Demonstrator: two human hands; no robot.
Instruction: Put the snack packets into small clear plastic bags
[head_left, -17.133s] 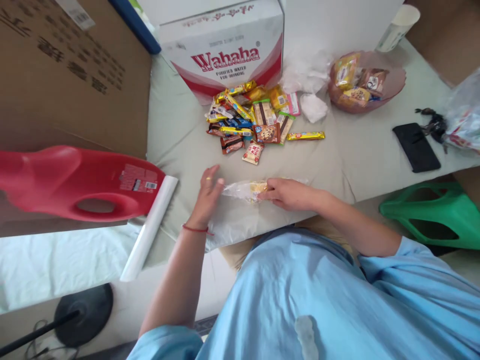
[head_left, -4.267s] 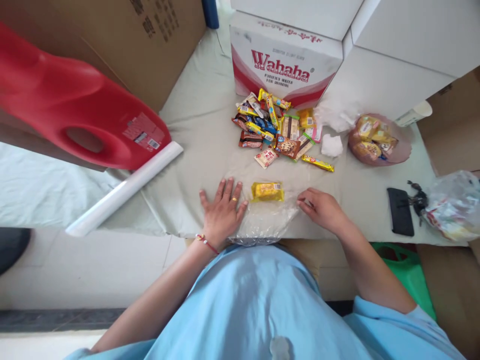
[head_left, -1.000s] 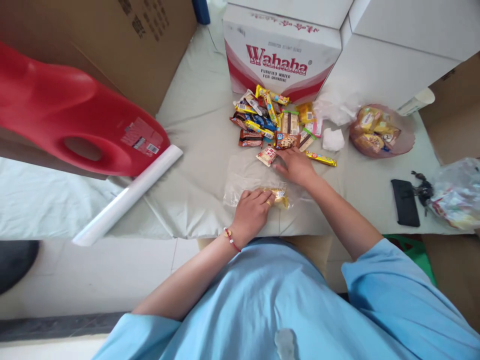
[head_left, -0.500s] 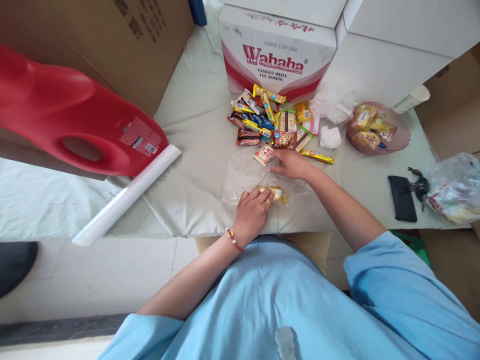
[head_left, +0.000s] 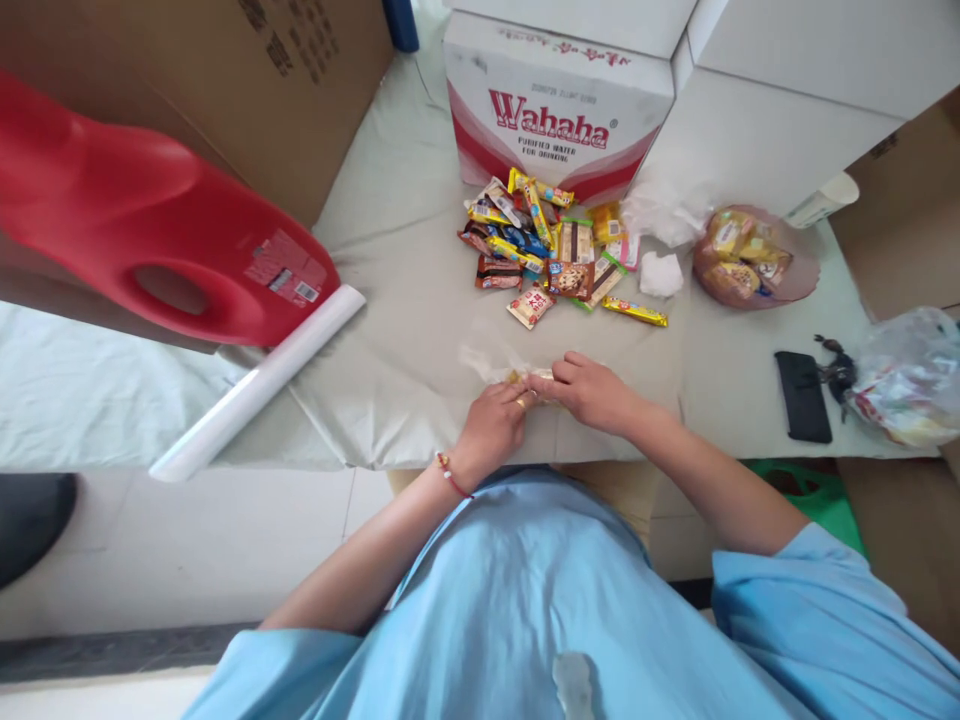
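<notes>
Yellow packet (head_left: 514,377) | in front of Wahaha carton (head_left: 555,120) | left hand (head_left: 491,428) and right hand (head_left: 596,395) pinching it through film (head_left: 482,361) | I judge wrapping; next fold wants tension

Yellow-wrapped snack packet (head_left: 513,378), mostly hidden, lying near front edge of cloth-covered table (head_left: 405,400); crumpled clear plastic film (head_left: 484,364) against it, loose end leftward.
</notes>
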